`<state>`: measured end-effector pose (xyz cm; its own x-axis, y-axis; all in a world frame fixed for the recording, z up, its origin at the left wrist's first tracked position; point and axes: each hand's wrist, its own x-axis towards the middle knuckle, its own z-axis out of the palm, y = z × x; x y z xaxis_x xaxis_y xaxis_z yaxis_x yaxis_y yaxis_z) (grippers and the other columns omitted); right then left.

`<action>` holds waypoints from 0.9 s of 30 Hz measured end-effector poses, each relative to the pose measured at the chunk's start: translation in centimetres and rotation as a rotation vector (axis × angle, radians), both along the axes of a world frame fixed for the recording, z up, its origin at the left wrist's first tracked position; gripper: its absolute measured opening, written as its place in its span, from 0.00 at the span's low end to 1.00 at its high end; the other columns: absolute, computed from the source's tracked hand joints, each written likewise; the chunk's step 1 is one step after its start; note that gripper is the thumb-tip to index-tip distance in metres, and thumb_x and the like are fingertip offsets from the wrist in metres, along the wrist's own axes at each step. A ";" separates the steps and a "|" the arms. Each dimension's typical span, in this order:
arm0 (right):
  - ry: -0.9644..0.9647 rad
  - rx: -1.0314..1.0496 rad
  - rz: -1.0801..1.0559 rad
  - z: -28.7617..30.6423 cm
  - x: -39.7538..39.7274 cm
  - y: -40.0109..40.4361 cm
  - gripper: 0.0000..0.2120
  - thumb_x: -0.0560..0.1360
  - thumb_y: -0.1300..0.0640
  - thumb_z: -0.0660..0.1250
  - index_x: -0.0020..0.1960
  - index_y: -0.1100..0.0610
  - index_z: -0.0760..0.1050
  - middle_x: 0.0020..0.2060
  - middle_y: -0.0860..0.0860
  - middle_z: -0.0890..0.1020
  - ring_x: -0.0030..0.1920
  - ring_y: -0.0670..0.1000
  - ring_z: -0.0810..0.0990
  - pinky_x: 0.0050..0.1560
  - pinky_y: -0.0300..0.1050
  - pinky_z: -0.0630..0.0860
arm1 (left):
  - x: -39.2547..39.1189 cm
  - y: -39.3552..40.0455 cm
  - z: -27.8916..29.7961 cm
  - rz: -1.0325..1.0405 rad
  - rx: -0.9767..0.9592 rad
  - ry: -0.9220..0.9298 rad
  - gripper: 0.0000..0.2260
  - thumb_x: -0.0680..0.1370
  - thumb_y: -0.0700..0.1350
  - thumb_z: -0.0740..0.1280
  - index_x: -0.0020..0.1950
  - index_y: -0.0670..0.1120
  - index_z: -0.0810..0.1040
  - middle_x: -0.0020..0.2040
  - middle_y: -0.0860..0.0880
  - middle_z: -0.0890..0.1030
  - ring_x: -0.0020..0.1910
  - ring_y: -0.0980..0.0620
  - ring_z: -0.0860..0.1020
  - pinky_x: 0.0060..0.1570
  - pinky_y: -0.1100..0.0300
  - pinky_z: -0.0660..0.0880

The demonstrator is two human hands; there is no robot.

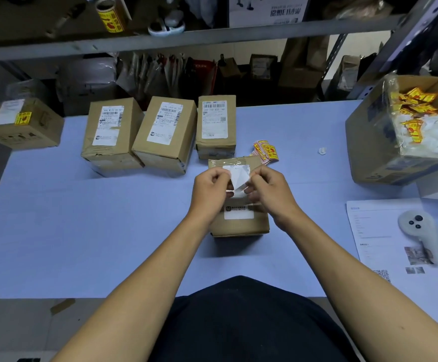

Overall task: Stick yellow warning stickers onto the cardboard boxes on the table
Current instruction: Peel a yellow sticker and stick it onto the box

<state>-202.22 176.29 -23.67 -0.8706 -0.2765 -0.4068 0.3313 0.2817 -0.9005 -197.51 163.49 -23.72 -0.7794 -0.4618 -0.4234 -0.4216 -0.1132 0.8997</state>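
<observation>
Both hands raised over a small cardboard box (240, 226) near the middle of the tabletop (82, 231). Left hand (210, 190) and right hand (270, 189) each with grip pinching a white-backed sticker (238, 177), one on either edge. Loose yellow warning stickers (266, 150) just behind that box. Three labelled boxes (165, 131) in a row farther back. Open carton (385, 142) of stickers at right.

Bare table (82, 231) left; boxes (165, 131) block behind.
</observation>
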 end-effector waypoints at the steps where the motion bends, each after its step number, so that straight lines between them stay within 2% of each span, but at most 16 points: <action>1: -0.045 -0.002 -0.032 -0.2 -0.1 0.3 0.11 0.79 0.63 0.58 0.38 0.57 0.72 0.35 0.53 0.78 0.36 0.50 0.78 0.42 0.48 0.79 | -0.2 0.1 0.0 0.045 0.057 -0.016 0.10 0.79 0.37 0.62 0.41 0.43 0.79 0.37 0.46 0.81 0.36 0.52 0.79 0.40 0.57 0.79; 4: -0.123 -0.013 -0.089 -0.9 -0.6 1.9 0.10 0.79 0.64 0.57 0.39 0.60 0.71 0.36 0.54 0.75 0.37 0.53 0.75 0.42 0.49 0.77 | -0.5 0.1 0.1 0.124 0.146 -0.038 0.10 0.80 0.37 0.61 0.42 0.41 0.79 0.35 0.47 0.80 0.33 0.53 0.78 0.38 0.60 0.79; 7: -0.148 0.014 -0.183 -1.8 -1.5 4.0 0.10 0.79 0.63 0.57 0.40 0.61 0.72 0.37 0.55 0.76 0.38 0.53 0.77 0.44 0.49 0.79 | -0.4 -0.2 -0.1 0.151 0.134 -0.062 0.10 0.80 0.36 0.60 0.42 0.41 0.78 0.34 0.47 0.79 0.31 0.54 0.77 0.41 0.58 0.79; 11: -0.152 0.181 -0.265 -3.8 -2.4 6.8 0.10 0.77 0.61 0.58 0.40 0.62 0.74 0.38 0.55 0.78 0.38 0.53 0.78 0.45 0.50 0.79 | -0.6 -0.5 -0.3 0.163 0.110 -0.083 0.09 0.81 0.37 0.61 0.42 0.41 0.78 0.37 0.45 0.81 0.31 0.53 0.79 0.41 0.57 0.81; 14: -0.160 0.374 -0.185 -5.5 -2.1 8.5 0.10 0.72 0.57 0.60 0.41 0.64 0.75 0.38 0.56 0.78 0.38 0.55 0.77 0.42 0.50 0.75 | -0.8 -0.5 -0.4 0.131 0.088 -0.097 0.09 0.80 0.37 0.61 0.42 0.41 0.78 0.35 0.45 0.80 0.32 0.53 0.79 0.39 0.60 0.81; 16: -0.170 0.495 -0.114 -6.4 -1.8 9.0 0.07 0.69 0.57 0.60 0.37 0.60 0.73 0.35 0.56 0.77 0.36 0.55 0.75 0.39 0.49 0.73 | -1.0 -0.5 -0.5 0.100 0.065 -0.108 0.08 0.80 0.37 0.61 0.44 0.41 0.79 0.35 0.46 0.80 0.32 0.53 0.78 0.40 0.61 0.81; 18: -0.166 0.594 -0.064 -6.6 -1.4 9.1 0.09 0.71 0.60 0.62 0.33 0.58 0.68 0.32 0.53 0.74 0.35 0.55 0.71 0.37 0.46 0.68 | -1.2 -0.4 -0.6 0.068 0.050 -0.112 0.08 0.80 0.37 0.61 0.45 0.41 0.79 0.38 0.45 0.80 0.33 0.53 0.78 0.42 0.59 0.80; 20: -0.159 0.682 -0.041 -7.0 -1.1 9.3 0.12 0.72 0.61 0.64 0.31 0.56 0.67 0.31 0.52 0.73 0.36 0.55 0.72 0.35 0.43 0.66 | -1.4 -0.3 -0.7 0.035 0.046 -0.105 0.08 0.80 0.38 0.62 0.45 0.42 0.80 0.41 0.44 0.81 0.36 0.52 0.78 0.45 0.55 0.80; 24: -0.161 0.764 0.009 -7.5 -1.1 9.2 0.06 0.73 0.55 0.71 0.40 0.56 0.77 0.43 0.55 0.82 0.46 0.59 0.79 0.41 0.45 0.71 | -1.6 -0.2 -0.5 -0.013 0.038 -0.077 0.09 0.81 0.39 0.63 0.43 0.45 0.80 0.41 0.46 0.81 0.36 0.51 0.78 0.45 0.53 0.79; 27: -0.149 0.767 0.017 -7.4 -1.0 9.2 0.08 0.72 0.53 0.73 0.47 0.54 0.77 0.50 0.54 0.81 0.51 0.58 0.78 0.45 0.45 0.71 | -1.6 -0.2 -0.4 -0.020 0.042 -0.064 0.09 0.81 0.40 0.64 0.43 0.45 0.80 0.40 0.46 0.80 0.36 0.52 0.78 0.46 0.53 0.79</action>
<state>-203.17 185.51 -31.06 -0.7899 0.1166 -0.6021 0.4237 0.8136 -0.3982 -199.12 163.25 -24.10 -0.7592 -0.4269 -0.4913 -0.4807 -0.1412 0.8655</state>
